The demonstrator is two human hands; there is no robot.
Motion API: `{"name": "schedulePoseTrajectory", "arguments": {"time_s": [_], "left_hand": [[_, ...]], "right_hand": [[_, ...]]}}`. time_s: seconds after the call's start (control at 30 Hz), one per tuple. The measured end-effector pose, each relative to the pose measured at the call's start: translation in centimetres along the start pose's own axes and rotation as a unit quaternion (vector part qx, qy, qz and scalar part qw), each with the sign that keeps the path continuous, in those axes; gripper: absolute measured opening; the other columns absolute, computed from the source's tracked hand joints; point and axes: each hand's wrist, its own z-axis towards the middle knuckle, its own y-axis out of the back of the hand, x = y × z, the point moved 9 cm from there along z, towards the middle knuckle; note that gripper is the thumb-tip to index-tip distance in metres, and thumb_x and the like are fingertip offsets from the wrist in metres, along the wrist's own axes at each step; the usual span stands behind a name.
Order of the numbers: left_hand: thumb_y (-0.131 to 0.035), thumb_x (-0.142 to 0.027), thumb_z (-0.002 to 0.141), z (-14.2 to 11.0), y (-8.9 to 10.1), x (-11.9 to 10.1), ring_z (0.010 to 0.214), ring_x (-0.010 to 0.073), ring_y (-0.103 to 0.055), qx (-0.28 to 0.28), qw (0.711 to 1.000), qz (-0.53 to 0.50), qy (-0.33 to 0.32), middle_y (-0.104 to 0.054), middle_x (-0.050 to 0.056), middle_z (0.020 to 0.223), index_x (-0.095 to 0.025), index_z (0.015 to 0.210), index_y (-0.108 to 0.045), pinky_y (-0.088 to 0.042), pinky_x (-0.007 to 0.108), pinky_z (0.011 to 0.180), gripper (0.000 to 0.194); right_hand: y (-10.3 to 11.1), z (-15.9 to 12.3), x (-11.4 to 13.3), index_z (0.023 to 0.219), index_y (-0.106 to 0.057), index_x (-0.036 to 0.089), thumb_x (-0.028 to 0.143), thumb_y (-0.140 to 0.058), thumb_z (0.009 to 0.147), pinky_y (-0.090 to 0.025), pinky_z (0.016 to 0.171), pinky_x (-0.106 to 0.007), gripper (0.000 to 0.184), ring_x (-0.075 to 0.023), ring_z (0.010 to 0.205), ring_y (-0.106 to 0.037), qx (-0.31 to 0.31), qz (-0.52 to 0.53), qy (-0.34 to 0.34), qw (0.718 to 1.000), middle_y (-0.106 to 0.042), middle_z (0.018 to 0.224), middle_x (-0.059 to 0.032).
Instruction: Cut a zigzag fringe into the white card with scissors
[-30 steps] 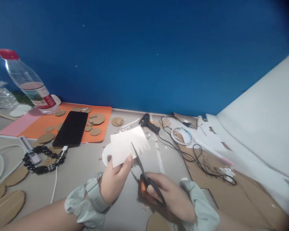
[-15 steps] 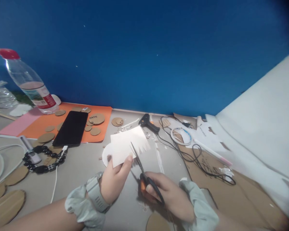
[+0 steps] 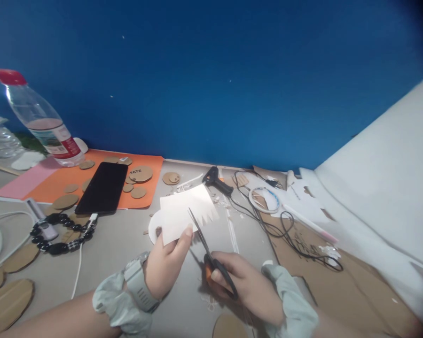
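A white sheet of paper [image 3: 181, 211], with pointed notches cut along its right side, is pinched in my left hand [image 3: 169, 258] by its lower edge. My right hand [image 3: 239, 284] grips black-and-orange scissors [image 3: 225, 277] by the handles. Their blades point up and left, lying across the paper's lower right part beside my left thumb. Whether the blades are fully closed I cannot tell. Behind the paper's left side a rounded white piece [image 3: 154, 227] shows in part, mostly hidden by the sheet and my hand.
A black glue gun [image 3: 216, 180] and its cable lie behind the paper. Leftward are a phone [image 3: 102, 188] on orange paper [image 3: 148, 202], cardboard discs [image 3: 138, 192], a beaded bracelet [image 3: 59, 246] and a bottle [image 3: 42, 122]. On the right lies a cardboard sheet [image 3: 356, 291]; a blue wall stands behind.
The view has shifted very slightly, so things sit a little further left. Both hands keep their holds, and the scissors and paper have hardly moved.
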Motion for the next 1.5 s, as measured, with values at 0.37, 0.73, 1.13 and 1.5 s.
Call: {"name": "schedulePoseTrajectory", "arguments": {"time_s": [0.37, 0.73, 1.13, 1.5], "left_hand": [[-0.055, -0.043, 0.082, -0.1, 0.1, -0.8, 0.088, 0.0276, -0.068, 0.003, 1.000, -0.007, 0.009, -0.074, 0.006, 0.068, -0.018, 0.064, -0.071, -0.044, 0.037, 0.096, 0.035], [-0.060, -0.042, 0.077, 0.0, 0.0, -0.5, 0.091, 0.0284, -0.067, 0.005, 0.999, -0.048, 0.022, -0.072, 0.004, 0.062, -0.020, 0.063, -0.069, -0.046, 0.036, 0.095, 0.028], [-0.060, -0.045, 0.076, 0.1, 0.2, -1.3, 0.088, 0.0285, -0.068, -0.012, 0.998, -0.054, -0.001, -0.071, 0.003, 0.058, -0.021, 0.065, -0.070, -0.046, 0.036, 0.096, 0.028], [-0.060, -0.041, 0.078, 0.0, 0.1, -0.6, 0.094, 0.0275, -0.067, -0.008, 0.998, -0.067, 0.022, -0.075, 0.005, 0.072, -0.018, 0.068, -0.071, -0.047, 0.036, 0.095, 0.028]], "right_hand": [[0.4, -0.1, -0.3, 0.061, -0.042, 0.017, 0.061, -0.057, 0.078, -0.039, 0.051, -0.023, 0.049, -0.0081, 0.048, -0.036, -0.039, -0.018, -0.019, 0.999, -0.039, 0.052, 0.0068], [0.6, -0.2, -0.8, 0.064, -0.044, 0.017, 0.054, -0.057, 0.081, -0.044, 0.055, -0.026, 0.043, -0.0083, 0.049, -0.036, -0.037, -0.019, -0.033, 0.999, -0.038, 0.053, 0.0075], [0.9, -0.3, -0.3, 0.061, -0.042, 0.018, 0.051, -0.057, 0.082, -0.041, 0.050, -0.021, 0.042, -0.0084, 0.049, -0.039, -0.055, -0.062, -0.034, 0.996, -0.039, 0.053, 0.0061], [0.7, -0.1, -0.5, 0.062, -0.042, 0.018, 0.049, -0.057, 0.083, -0.043, 0.052, -0.022, 0.040, -0.0083, 0.049, -0.039, -0.058, -0.042, -0.035, 0.997, -0.039, 0.053, 0.0066]]}}
